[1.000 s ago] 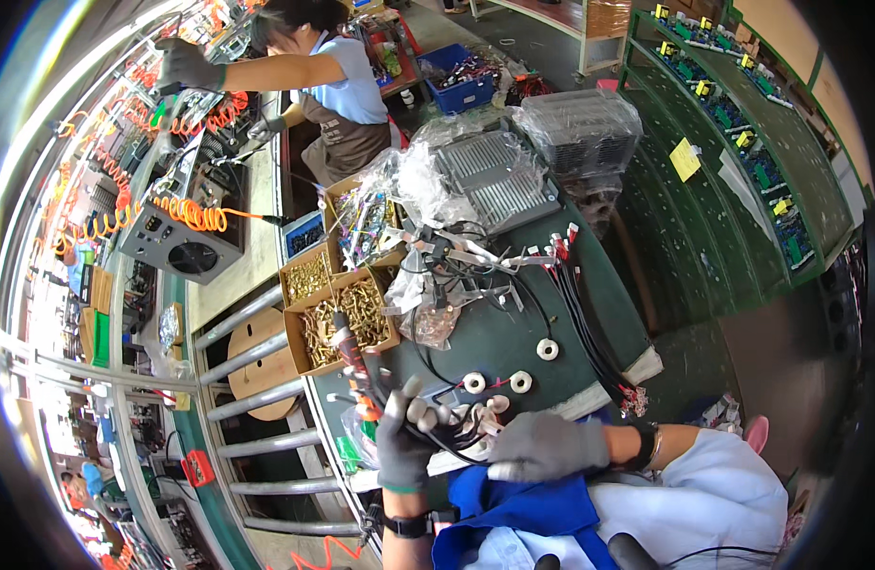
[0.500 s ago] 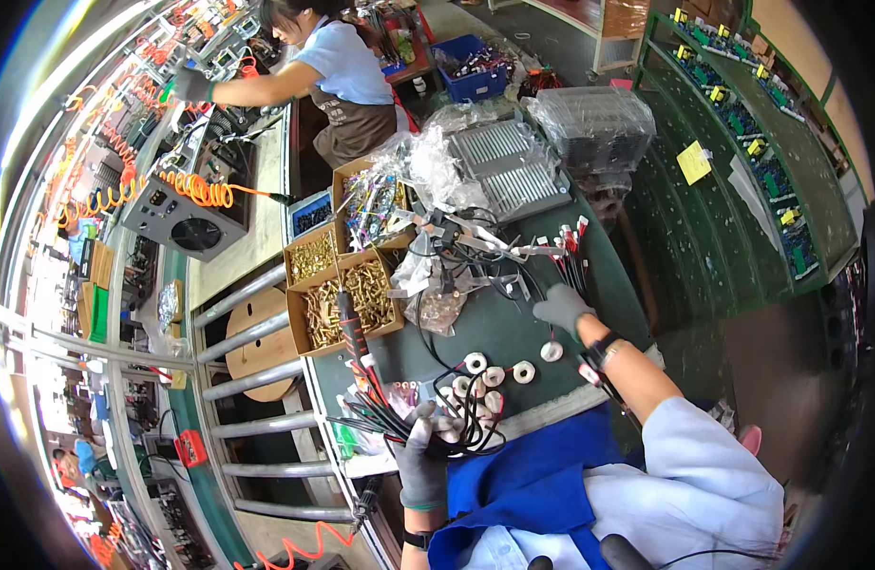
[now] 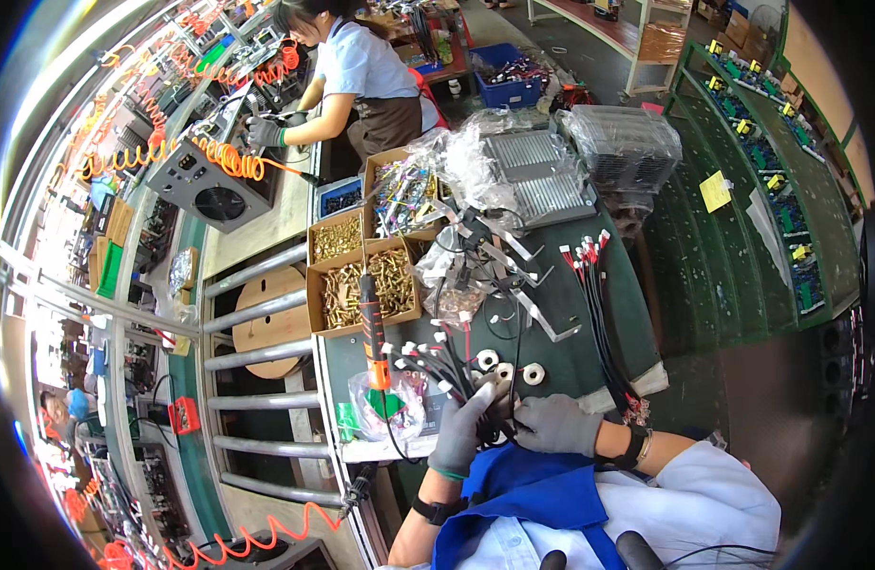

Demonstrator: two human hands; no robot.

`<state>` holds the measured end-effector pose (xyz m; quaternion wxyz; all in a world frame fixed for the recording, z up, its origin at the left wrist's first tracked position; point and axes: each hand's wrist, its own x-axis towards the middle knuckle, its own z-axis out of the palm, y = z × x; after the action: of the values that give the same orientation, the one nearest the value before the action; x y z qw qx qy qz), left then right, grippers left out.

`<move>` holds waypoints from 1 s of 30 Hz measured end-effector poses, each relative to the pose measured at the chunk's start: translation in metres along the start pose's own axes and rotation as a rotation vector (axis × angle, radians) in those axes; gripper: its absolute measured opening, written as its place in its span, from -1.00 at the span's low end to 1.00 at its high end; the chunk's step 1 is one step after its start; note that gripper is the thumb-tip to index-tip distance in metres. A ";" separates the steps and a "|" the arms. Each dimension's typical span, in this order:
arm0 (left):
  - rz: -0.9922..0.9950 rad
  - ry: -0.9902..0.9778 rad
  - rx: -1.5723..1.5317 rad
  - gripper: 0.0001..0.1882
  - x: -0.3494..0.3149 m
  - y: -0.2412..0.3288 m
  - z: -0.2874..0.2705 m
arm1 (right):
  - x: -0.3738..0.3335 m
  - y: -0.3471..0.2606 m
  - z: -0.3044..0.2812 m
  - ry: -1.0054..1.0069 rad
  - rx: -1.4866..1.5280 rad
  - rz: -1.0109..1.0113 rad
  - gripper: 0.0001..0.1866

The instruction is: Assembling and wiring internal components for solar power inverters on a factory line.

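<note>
In front of my apron, at the near edge of the green table, my left hand [image 3: 464, 432] is closed around a bundle of black cables [image 3: 447, 363] with white connectors fanning up and left. Close beside it on the right, my gloved right hand [image 3: 556, 425] has its fingers curled on the same cables; its fingertips are partly hidden. White rings [image 3: 532, 373] lie just beyond my hands, some among the cables. Another bunch of black cables [image 3: 594, 309], with red and white ends, is stretched out on the table to the right.
Beyond lie cardboard boxes of brass fasteners [image 3: 371, 290], bent metal strips [image 3: 547, 313] and plastic-wrapped grey finned panels [image 3: 542, 176]. An orange-and-black electric screwdriver [image 3: 371, 323] stands left of the cables. A co-worker [image 3: 371, 76] handles parts at the far-left line, near a grey fan case [image 3: 209, 185].
My right hand has moved left and nearer, joining my left hand at the cables. The bundle's connector ends now point away from me. The co-worker's gloved hand has come lower and nearer.
</note>
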<state>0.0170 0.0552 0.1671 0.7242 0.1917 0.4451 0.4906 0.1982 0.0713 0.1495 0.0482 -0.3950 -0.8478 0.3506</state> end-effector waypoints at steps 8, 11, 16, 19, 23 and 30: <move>-0.147 -0.036 0.027 -0.69 0.022 0.003 -0.006 | 0.042 0.084 0.011 0.026 0.515 -0.139 -0.73; -0.070 -0.201 0.156 -0.72 0.008 0.006 -0.001 | 0.085 0.127 0.010 0.321 0.635 -0.100 -0.74; 0.196 -0.108 -0.236 -0.75 -0.036 0.011 -0.034 | 0.102 0.153 -0.023 0.384 1.414 0.473 -0.69; 0.441 -0.104 -0.544 -0.78 -0.041 0.005 -0.055 | 0.114 0.120 -0.010 0.173 1.158 0.300 -0.71; 0.367 0.061 -0.573 -0.82 -0.045 -0.016 -0.053 | 0.179 0.064 0.047 -0.013 1.092 0.132 -0.72; 0.287 0.232 -0.337 -0.83 -0.059 -0.019 -0.052 | 0.240 0.036 0.100 0.199 0.779 0.473 -0.59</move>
<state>-0.0231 -0.0140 0.1526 0.6130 0.0718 0.4056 0.6742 0.0211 0.2001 0.0049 0.1926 -0.5615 -0.5309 0.6047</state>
